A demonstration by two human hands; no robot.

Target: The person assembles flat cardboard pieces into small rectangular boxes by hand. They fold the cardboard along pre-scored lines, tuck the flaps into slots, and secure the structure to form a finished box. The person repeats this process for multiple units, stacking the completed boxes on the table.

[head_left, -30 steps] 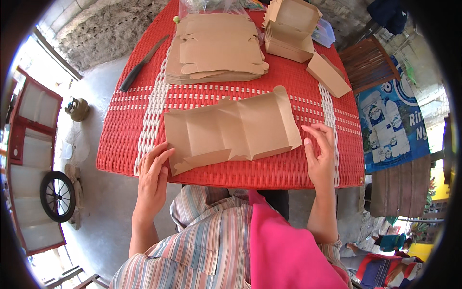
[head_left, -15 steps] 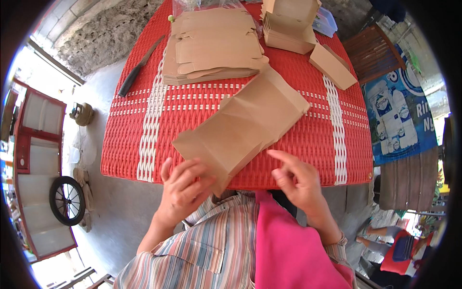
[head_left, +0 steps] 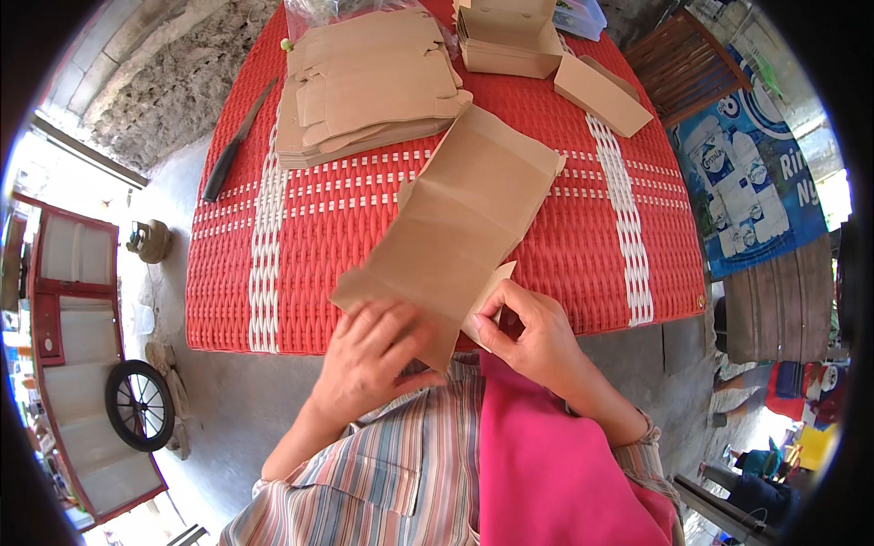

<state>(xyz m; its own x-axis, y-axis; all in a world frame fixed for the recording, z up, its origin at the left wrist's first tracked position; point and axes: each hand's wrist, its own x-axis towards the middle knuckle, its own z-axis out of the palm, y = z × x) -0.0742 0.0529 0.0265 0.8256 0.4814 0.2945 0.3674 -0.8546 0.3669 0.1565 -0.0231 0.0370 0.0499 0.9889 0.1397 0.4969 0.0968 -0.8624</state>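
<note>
A partly folded brown cardboard box point(head_left: 446, 223) lies slantwise across the table's near edge, creases showing across its base. At its near left end, the loosely spread fingers of my left hand point(head_left: 373, 350) rest over the cardboard, with the thumb held apart; the fingertips are blurred. My right hand point(head_left: 533, 335) is closed, thumb and forefinger pinching the side flap along the box's near right edge. That flap point(head_left: 499, 278) stands out from the base and shows a paler face. Part of the near corner is hidden behind my hands.
A stack of flat cardboard blanks point(head_left: 373, 82) lies beyond the box on the red woven tabletop point(head_left: 337, 246). Left of it is a black-handled knife point(head_left: 232, 150). Folded boxes point(head_left: 510, 41), one lone box point(head_left: 601, 96) and a clear plastic container point(head_left: 580, 16) are at the far right.
My right hand has moved left to the box and closed on its side flap, which now stands outward. My left hand has shifted right over the near end. The whole view has turned slightly.
</note>
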